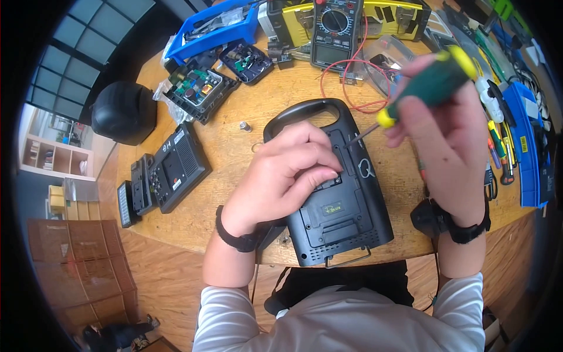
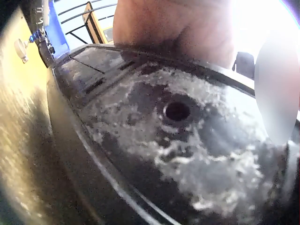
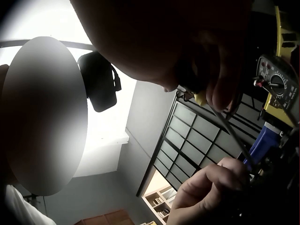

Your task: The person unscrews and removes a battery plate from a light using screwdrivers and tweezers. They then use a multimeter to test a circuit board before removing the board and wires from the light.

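A black plastic device casing [image 1: 369, 217] with a carry handle and a white Q mark lies on the wooden table, its handle pointing away from me. My right hand [image 1: 448, 141] grips a green and yellow screwdriver [image 1: 434, 85] above the casing's right side. Its shaft slants down left to a recess in the casing, its tip close to my left fingers. My left hand [image 1: 281, 176] rests on the casing, fingers bent and thumb near the forefinger at that recess; I cannot tell whether they pinch something there. Up close, the left wrist view shows the scuffed casing [image 2: 140, 108] with a round hole.
A multimeter [image 1: 334, 38] with red leads [image 1: 346, 76] stands behind the casing. Opened circuit-board housings [image 1: 199, 91] and a blue tray [image 1: 217, 29] sit back left. Black device parts [image 1: 179, 167] and a small metal cylinder [image 1: 244, 126] lie left. A blue bin [image 1: 531, 146] edges the right.
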The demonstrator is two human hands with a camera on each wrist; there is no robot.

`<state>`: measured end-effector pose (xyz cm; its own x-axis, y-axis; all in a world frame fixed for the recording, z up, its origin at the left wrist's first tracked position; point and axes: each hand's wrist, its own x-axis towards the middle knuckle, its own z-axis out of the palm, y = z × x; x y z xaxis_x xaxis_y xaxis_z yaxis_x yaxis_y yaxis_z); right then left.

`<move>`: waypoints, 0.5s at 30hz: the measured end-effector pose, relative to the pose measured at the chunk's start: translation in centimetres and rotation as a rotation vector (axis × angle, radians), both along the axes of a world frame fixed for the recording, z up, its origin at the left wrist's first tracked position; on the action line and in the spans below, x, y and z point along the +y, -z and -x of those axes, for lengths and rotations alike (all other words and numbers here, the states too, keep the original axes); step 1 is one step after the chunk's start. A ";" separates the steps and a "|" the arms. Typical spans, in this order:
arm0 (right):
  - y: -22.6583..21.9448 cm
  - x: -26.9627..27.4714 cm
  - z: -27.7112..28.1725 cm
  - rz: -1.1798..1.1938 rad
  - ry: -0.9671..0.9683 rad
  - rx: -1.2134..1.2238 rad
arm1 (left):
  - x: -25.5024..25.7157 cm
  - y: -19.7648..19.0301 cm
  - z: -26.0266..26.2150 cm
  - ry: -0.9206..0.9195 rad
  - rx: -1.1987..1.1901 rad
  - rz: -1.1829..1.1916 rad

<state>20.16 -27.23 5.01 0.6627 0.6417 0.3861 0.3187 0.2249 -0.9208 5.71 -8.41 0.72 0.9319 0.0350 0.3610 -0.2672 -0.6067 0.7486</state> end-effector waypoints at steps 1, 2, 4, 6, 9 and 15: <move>0.9 -0.5 -0.3 -0.088 -0.022 0.113 | -0.1 -0.1 0.0 0.009 0.007 -0.005; 1.6 -1.0 -0.5 -0.070 0.021 0.135 | 0.1 -0.3 0.2 0.038 0.032 -0.021; 2.8 -1.2 -0.8 -0.173 -0.006 0.280 | 0.0 -0.8 0.3 0.058 0.044 -0.027; 4.0 -1.5 -1.2 -0.291 -0.052 0.476 | 0.1 -1.0 0.5 0.080 0.085 -0.054; 4.7 -1.5 -1.4 -0.318 -0.040 0.545 | -0.4 -1.8 0.8 0.051 0.108 -0.157; 4.5 -1.8 -0.4 -0.170 -0.001 0.341 | -0.9 -2.5 0.9 0.020 0.084 -0.280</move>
<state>20.52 -29.05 0.50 0.7707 0.5882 0.2448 0.0005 0.3837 -0.9235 4.78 -9.35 3.24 0.9585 -0.0734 0.2753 -0.2250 -0.7880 0.5731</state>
